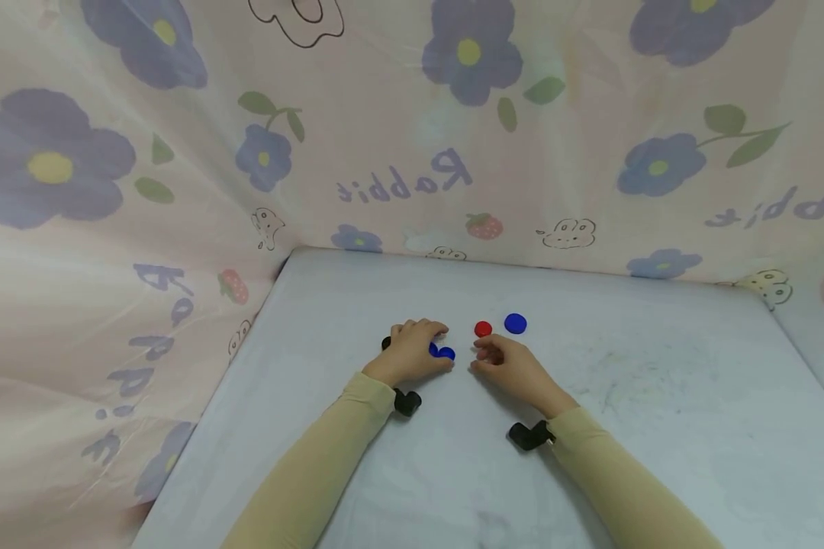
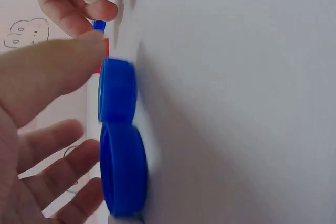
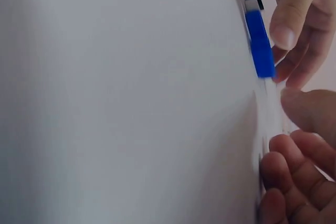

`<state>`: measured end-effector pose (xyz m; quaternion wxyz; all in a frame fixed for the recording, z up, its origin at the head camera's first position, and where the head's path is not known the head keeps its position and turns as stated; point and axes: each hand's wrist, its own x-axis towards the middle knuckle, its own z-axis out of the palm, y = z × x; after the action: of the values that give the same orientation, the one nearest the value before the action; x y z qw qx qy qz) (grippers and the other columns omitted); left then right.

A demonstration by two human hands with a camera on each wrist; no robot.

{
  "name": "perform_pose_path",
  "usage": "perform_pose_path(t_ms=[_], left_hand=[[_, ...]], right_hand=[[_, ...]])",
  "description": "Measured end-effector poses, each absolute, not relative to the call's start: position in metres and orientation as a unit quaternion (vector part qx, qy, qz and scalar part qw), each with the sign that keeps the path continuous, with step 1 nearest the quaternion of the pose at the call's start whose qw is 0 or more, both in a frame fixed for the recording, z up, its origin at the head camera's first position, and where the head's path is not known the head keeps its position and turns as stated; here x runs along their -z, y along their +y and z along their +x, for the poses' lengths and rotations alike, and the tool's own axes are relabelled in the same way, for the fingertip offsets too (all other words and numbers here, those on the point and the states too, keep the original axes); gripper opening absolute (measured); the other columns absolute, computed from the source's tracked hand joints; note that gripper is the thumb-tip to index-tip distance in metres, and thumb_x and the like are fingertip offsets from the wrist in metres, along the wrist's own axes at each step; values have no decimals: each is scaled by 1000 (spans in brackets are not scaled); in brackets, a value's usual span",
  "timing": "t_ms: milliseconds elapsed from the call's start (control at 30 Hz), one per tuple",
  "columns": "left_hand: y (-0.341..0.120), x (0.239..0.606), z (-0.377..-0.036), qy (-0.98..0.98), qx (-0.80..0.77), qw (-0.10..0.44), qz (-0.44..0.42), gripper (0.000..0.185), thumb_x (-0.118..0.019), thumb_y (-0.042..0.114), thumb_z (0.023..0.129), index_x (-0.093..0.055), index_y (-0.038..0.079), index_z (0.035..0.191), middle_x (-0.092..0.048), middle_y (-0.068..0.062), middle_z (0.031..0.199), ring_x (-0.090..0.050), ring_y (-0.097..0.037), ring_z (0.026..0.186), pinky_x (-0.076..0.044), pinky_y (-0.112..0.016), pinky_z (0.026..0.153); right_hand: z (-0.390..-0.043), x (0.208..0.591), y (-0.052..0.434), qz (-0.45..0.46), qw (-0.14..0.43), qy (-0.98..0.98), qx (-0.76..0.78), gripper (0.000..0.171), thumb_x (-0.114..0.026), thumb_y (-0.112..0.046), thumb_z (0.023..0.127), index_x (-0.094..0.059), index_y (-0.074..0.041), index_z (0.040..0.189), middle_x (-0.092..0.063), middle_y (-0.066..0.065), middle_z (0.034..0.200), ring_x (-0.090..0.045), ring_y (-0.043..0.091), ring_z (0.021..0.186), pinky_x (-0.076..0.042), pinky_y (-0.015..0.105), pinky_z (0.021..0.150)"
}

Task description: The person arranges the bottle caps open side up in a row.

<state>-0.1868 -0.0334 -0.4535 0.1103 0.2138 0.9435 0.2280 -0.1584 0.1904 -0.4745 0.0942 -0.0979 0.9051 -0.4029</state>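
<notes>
My left hand (image 1: 413, 352) arches over two blue bottle caps (image 1: 446, 354), its thumb and fingers spread to either side of them. In the left wrist view the nearer blue cap (image 2: 124, 170) and the other blue cap (image 2: 118, 90) sit side by side, touching, with the thumb beside the far one. A black cap (image 1: 386, 344) shows just past the left hand's outer edge. My right hand (image 1: 515, 370) is loosely bent with nothing seen in it, close in front of a red cap (image 1: 483, 329). A larger blue cap (image 1: 515, 323) lies beyond it.
Everything lies on a white table (image 1: 632, 473). A flower-printed curtain (image 1: 556, 168) hangs along the back and left edges. Black wrist cameras (image 1: 407, 402) stick out under both sleeves. Faint grey smudges (image 1: 642, 389) mark the tabletop at the right.
</notes>
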Motion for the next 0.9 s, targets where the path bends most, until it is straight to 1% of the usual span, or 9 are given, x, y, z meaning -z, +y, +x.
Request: perform_pose_path(t_ms=[233, 467, 700, 900], left_hand=[[-19, 455, -191, 941, -252, 87, 208, 63, -73, 46, 84, -53, 19, 136, -60, 3, 123, -48, -20, 116, -25, -45, 102], [-1, 454, -195, 934, -270, 80, 220, 60, -75, 43, 83, -55, 18, 134, -62, 3, 119, -50, -19, 110, -25, -43, 99], [14, 451, -200, 938, -260, 77, 217, 60, -74, 45, 84, -55, 18, 134, -63, 3, 117, -52, -18, 106, -27, -41, 97], [22, 453, -210, 944, -238, 91, 208, 61, -73, 48, 83, -55, 20, 134, -63, 4, 117, -53, -17, 105, -29, -41, 95]], right_hand=[[-159, 472, 209, -84, 86, 910, 396, 42, -74, -31, 87, -61, -11, 122, -64, -3, 96, -59, 15, 86, -49, 34, 78], [-164, 468, 219, -68, 85, 908, 405, 48, -72, -30, 89, -56, -10, 129, -62, 1, 100, -57, 19, 88, -50, 32, 74], [-172, 470, 221, -44, 90, 902, 420, 51, -72, -32, 88, -54, -10, 131, -62, 4, 104, -58, 21, 94, -51, 34, 81], [-179, 477, 220, -35, 92, 888, 449, 53, -72, -32, 89, -54, -7, 132, -62, 9, 112, -58, 24, 101, -49, 39, 88]])
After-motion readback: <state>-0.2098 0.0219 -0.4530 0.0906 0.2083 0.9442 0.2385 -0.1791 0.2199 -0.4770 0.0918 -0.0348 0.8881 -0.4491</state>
